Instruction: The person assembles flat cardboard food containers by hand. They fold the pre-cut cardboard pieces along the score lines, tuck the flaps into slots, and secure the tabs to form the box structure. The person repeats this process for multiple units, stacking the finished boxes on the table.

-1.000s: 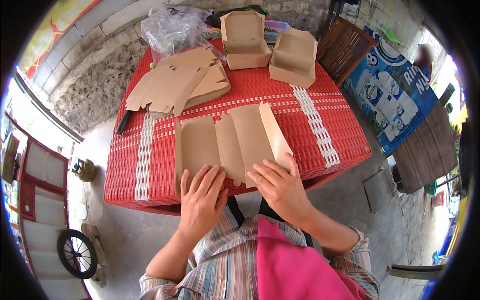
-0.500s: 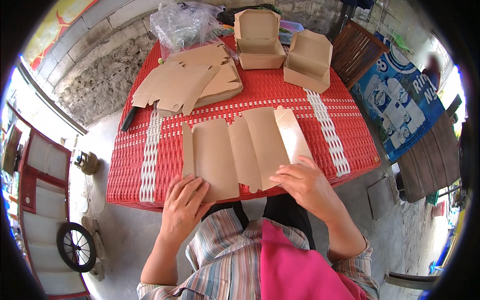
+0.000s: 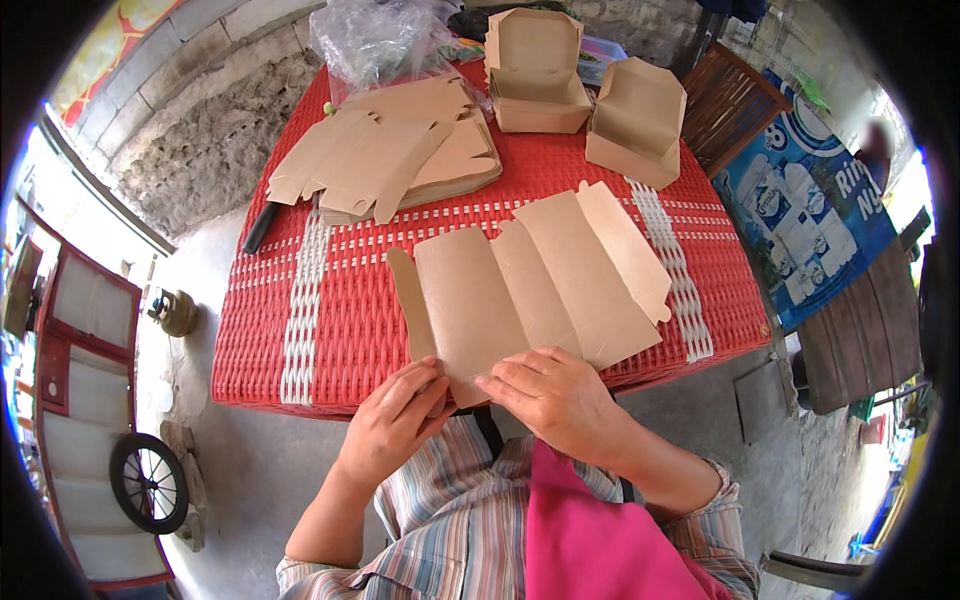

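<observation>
A creased brown cardboard box blank point(image 3: 480, 300) lies partly unfolded at the near side of the red woven table point(image 3: 345, 320), its near edge reaching past the tabletop. At its near left corner my left hand point(image 3: 400, 408) pinches the cardboard beside the narrow side flap. My right hand point(image 3: 560, 402) grips the same near edge a little to the right, thumb hidden beneath and fingers on top. The long flap on the blank's right side slants toward the white woven stripe.
Flat box blanks point(image 3: 390, 150) are stacked at the far left, beside a black handle point(image 3: 260, 228). Behind them sits a clear plastic bag point(image 3: 375, 45). Folded boxes with raised lids point(image 3: 540, 105) stand at the far edge, near a wooden chair point(image 3: 730, 105).
My right hand has slid left along the near edge, closer to my left hand. The blank has turned, its right side swinging outward and opening wider.
</observation>
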`<state>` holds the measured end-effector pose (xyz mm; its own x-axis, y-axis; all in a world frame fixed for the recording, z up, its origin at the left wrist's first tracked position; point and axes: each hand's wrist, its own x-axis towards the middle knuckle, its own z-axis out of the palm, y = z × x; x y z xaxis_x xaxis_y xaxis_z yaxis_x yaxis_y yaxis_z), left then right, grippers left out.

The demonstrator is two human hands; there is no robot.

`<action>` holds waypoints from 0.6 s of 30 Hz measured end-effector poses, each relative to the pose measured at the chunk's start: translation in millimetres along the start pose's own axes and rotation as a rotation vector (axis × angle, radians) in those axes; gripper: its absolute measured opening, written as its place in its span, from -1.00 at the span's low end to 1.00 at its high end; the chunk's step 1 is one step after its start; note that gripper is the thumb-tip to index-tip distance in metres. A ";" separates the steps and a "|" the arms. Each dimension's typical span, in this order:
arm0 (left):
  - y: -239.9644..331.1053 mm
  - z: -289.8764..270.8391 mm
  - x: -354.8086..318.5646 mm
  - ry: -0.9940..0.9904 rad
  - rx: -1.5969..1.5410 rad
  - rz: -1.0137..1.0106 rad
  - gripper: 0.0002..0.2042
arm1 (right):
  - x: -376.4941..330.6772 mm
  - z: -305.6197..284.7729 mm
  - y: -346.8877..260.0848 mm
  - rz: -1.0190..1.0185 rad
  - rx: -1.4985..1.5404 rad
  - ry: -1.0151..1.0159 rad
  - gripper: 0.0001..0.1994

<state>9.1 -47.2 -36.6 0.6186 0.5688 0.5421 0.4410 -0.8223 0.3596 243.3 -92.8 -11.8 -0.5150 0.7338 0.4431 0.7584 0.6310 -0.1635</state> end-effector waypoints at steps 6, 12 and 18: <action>-2.9 -4.0 2.7 0.089 -0.115 -0.076 -0.81 | 14.0 1.5 3.1 0.077 0.096 -0.024 -0.82; 8.4 -5.5 19.0 0.090 -0.196 -0.495 -0.75 | 31.8 7.5 19.6 0.212 0.246 -0.098 -0.88; 8.4 10.2 30.3 0.183 0.031 -0.434 -0.66 | 40.2 16.1 21.1 0.368 0.319 -0.074 -0.89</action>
<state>38.3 -36.7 -24.9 0.2494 0.8452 0.4726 0.6544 -0.5069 0.5612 232.1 -45.9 -11.7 -0.2711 0.9313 0.2434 0.7413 0.3633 -0.5644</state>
